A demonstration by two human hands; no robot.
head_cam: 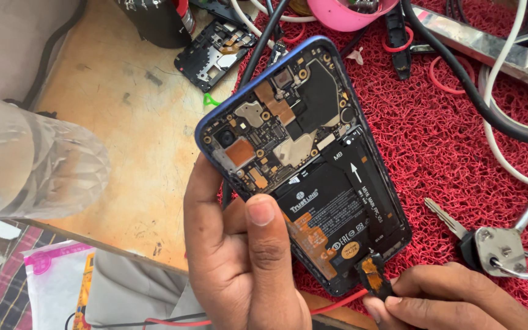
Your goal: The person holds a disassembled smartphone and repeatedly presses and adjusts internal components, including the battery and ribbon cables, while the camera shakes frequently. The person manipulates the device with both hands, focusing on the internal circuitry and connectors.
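I see my left hand (239,263) wrapped around the opened blue phone (304,162), thumb pressed on its black battery (331,211), above the red mat (459,159). At the phone's lower end, my right hand (453,299), cut off by the frame edge, pinches a small black probe (374,278); its tip is hard to make out. A padlock with key (496,247) lies right of the phone.
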